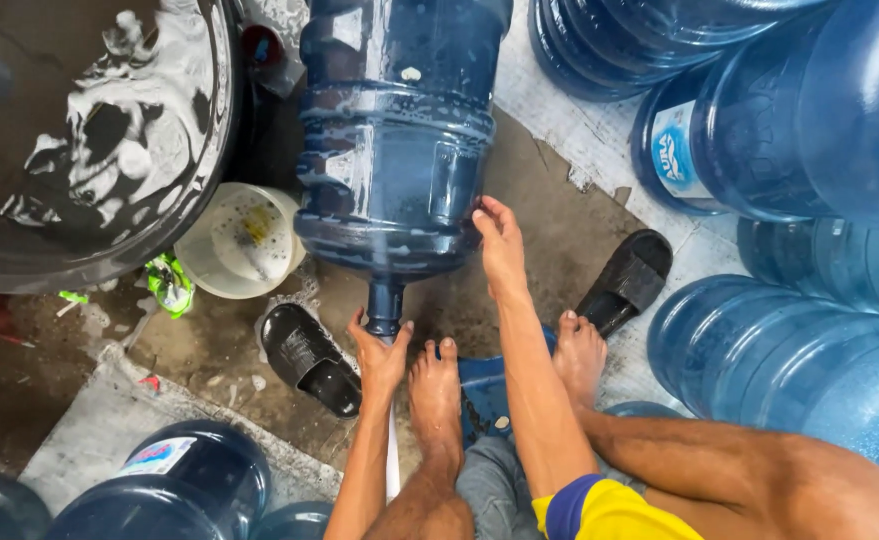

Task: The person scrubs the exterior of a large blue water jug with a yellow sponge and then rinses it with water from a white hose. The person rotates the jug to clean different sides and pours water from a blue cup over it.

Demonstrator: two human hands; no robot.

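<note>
A large blue water jug (394, 140) lies on its side on the wet floor, neck (385, 305) pointing toward me. My left hand (379, 352) cups the mouth of the neck, where a thin white rod (392, 455) runs back toward me. My right hand (499, 240) rests flat on the jug's shoulder near its recessed handle. My bare feet (436, 395) are planted just behind the neck.
A big dark tub (99, 140) of soapy water stands at the upper left, with a white bowl (241, 240) below it. Black sandals (311, 357) (627, 280) lie on the floor. Several blue jugs (799, 110) crowd the right side and the lower left (174, 485).
</note>
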